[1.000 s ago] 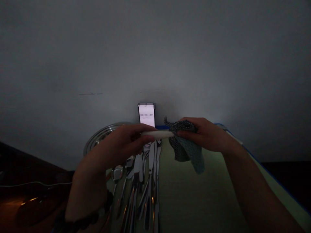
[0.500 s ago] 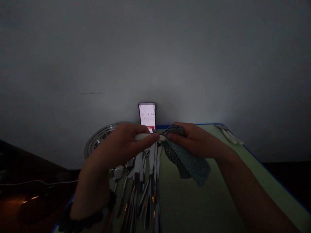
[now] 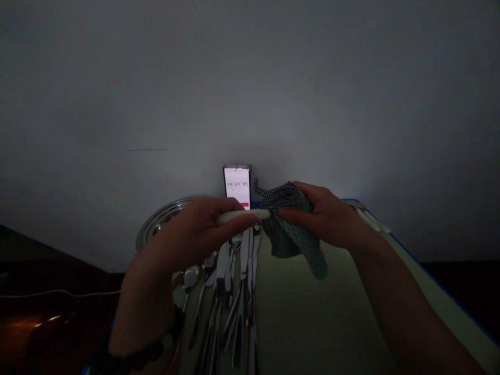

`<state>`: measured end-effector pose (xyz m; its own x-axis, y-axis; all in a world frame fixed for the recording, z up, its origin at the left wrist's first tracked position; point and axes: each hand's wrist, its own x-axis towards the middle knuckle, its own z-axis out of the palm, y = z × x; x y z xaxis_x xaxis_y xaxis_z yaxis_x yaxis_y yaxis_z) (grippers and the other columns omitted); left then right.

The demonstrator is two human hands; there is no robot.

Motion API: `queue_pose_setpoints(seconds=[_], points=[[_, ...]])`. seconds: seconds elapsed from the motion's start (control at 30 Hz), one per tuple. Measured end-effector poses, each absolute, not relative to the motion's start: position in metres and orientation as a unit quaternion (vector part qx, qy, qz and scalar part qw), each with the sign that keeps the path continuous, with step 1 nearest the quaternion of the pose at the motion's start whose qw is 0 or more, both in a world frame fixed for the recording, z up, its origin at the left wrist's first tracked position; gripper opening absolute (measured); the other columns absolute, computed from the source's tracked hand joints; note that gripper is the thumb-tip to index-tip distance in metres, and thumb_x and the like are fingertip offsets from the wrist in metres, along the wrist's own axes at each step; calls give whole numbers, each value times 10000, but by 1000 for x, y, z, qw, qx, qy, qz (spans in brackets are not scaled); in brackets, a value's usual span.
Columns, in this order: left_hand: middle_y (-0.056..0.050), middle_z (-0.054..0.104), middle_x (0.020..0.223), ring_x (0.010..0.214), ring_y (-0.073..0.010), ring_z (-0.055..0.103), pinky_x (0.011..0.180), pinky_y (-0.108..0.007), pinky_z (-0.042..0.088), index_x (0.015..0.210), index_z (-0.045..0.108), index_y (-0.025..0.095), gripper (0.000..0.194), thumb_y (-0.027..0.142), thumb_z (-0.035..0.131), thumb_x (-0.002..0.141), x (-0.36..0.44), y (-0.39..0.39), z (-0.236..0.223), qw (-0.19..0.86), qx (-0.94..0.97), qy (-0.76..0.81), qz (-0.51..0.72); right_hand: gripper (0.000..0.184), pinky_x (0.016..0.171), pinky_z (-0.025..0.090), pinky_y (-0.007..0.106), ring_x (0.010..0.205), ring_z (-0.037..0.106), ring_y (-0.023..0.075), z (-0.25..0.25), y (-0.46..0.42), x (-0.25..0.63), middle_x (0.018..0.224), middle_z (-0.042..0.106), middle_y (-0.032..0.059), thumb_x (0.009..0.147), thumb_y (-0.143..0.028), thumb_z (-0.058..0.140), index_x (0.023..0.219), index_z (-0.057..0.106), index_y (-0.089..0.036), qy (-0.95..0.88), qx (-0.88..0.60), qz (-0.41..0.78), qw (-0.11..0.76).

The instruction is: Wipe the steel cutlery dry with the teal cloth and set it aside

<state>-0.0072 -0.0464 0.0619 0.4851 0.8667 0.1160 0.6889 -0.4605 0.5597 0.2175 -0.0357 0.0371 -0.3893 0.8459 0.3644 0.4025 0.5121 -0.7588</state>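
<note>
My left hand is closed around a white handle that looks like a piece of cutlery, held level above the table. Its far end runs into a grey-green knitted cloth, so I cannot tell its kind. My right hand pinches that cloth around the piece, thumb in front, with the loose corners hanging down. Below my hands lies a spread of metal cutlery, several knives and spoons, handles towards me.
A phone showing a running timer leans on the wall. Behind my left hand sits a round metal dish. White-handled cutlery lies at the table's far right. The table has a blue edge, and a white cable runs on the left.
My right hand and the cloth have shifted slightly up and to the right, and more of the white handle's end shows. My left hand has stayed nearly in place.
</note>
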Motion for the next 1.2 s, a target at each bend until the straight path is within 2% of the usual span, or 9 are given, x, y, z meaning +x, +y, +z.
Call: queue_pose_setpoints(seconds=[0.13,0.23,0.33,0.43,0.63,0.77,0.87,1.07,1.2], points=[[36,576,581,481,-88,508,406,-162,336,910,641,205,343,507,496,835,-14,-47,59,252,811,490,196,134,554,415,226,648,535,121,36,-35,224,747,602,-7,802,-280,576,881,595,-173,-801,-407,286,334],[22,625,680,532,-99,557,422,-160,375,1018,607,224,312,463,494,852,-20,-49,60,306,796,480,206,125,548,412,228,637,536,120,34,-35,227,745,608,-9,804,-279,572,874,595,-178,-803,-413,283,324],[11,665,823,651,-112,600,514,-169,444,1086,588,246,270,378,509,865,-29,-51,62,348,788,453,229,113,568,423,232,657,549,124,34,-33,226,760,624,-10,801,-266,575,871,606,-182,-799,-420,271,335],[26,674,831,680,-103,594,566,-167,454,1124,599,267,277,321,524,862,-39,-50,64,337,797,447,225,157,593,441,248,699,575,143,34,-32,225,795,649,2,796,-300,589,888,623,-176,-789,-430,256,355],[1,682,910,772,-144,610,630,-216,460,1047,662,247,266,355,578,818,-36,-45,61,320,808,461,180,230,587,461,262,696,602,157,30,-29,222,800,678,13,799,-373,588,904,632,-174,-739,-455,257,425],[-13,691,856,762,-160,624,637,-238,473,988,676,219,271,368,634,766,-30,-44,59,334,796,470,183,210,603,457,260,722,602,157,28,-27,223,819,678,17,809,-362,576,883,634,-175,-735,-461,251,429],[2,687,789,680,-130,612,589,-212,465,979,674,217,260,349,646,758,-29,-44,59,326,792,470,212,247,572,449,253,685,590,152,28,-25,226,777,666,19,819,-404,550,833,627,-169,-740,-465,287,392],[34,611,698,588,-66,541,500,-134,411,1063,623,208,244,253,541,838,-26,-46,64,270,783,448,338,282,537,417,227,633,549,125,29,-28,224,723,622,3,851,-409,492,791,621,-165,-779,-442,315,314],[44,522,618,522,-69,475,439,-137,374,1127,576,206,285,308,455,890,-23,-47,64,292,797,439,295,313,534,403,231,627,530,127,31,-31,219,692,592,3,860,-431,464,791,609,-162,-793,-446,299,288]])
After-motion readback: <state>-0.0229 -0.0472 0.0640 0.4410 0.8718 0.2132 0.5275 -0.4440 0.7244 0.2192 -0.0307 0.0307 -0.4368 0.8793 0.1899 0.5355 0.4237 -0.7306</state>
